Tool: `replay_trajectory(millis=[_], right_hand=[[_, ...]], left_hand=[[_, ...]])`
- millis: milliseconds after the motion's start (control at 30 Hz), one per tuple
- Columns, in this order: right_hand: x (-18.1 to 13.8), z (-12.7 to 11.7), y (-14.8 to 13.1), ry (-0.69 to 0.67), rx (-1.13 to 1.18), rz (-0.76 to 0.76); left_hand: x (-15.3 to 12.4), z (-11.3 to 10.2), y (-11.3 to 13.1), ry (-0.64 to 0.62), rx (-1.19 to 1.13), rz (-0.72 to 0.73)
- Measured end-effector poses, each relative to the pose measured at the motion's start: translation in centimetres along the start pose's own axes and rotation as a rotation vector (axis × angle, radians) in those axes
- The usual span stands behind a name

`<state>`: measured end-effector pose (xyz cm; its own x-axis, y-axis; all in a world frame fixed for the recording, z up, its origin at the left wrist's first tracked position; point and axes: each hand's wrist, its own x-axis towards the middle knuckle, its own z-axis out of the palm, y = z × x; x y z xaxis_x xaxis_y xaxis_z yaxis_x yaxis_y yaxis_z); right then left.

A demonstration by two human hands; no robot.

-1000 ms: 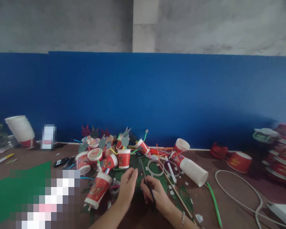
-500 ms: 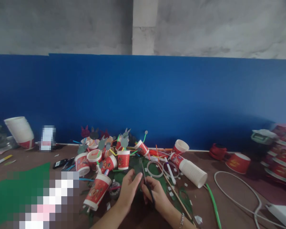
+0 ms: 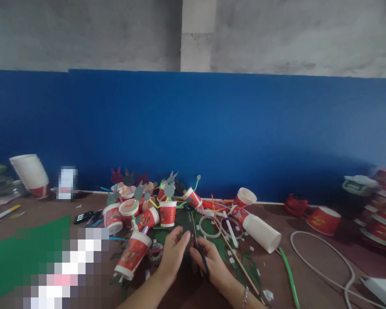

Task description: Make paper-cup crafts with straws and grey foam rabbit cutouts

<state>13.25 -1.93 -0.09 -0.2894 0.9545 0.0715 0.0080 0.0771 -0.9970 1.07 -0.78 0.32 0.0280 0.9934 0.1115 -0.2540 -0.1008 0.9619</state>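
My right hand (image 3: pixel 209 262) grips black-handled scissors (image 3: pixel 197 244), whose blades point away from me. My left hand (image 3: pixel 173 253) pinches a piece of dark green paper (image 3: pixel 183 223) right beside the blades. Both hands rest low on the brown table (image 3: pixel 309 274), near its front edge. A red paper cup (image 3: pixel 132 256) lies tilted just left of my left hand. Behind the hands stands a cluster of red cups (image 3: pixel 148 206) with coloured straws and grey paper shapes.
A stack of white cups (image 3: pixel 260 231) lies on its side to the right, beside two tape rings (image 3: pixel 212 226). A white cable (image 3: pixel 324 262), a green straw (image 3: pixel 289 274) and a wooden stick (image 3: pixel 238 262) lie right. A green sheet (image 3: pixel 25 249) is left. A blue wall rises behind.
My left hand's fingers have closed in a little toward the scissors. The view has shifted slightly; nothing else moved.
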Motion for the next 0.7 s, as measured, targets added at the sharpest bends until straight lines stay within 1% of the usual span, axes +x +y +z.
replay_trajectory(millis=[400, 533, 700], right_hand=[[0.10, 0.12, -0.46, 0.021, -0.041, 0.024], [0.13, 0.07, -0.54, 0.021, -0.051, 0.037], [0.08, 0.12, -0.80, 0.021, -0.048, 0.055]], left_hand=[[-0.02, 0.18, 0.68, 0.014, -0.049, -0.033], [-0.11, 0.15, 0.77, 0.059, -0.021, -0.046], [0.09, -0.15, 0.21, 0.112, 0.026, -0.049]])
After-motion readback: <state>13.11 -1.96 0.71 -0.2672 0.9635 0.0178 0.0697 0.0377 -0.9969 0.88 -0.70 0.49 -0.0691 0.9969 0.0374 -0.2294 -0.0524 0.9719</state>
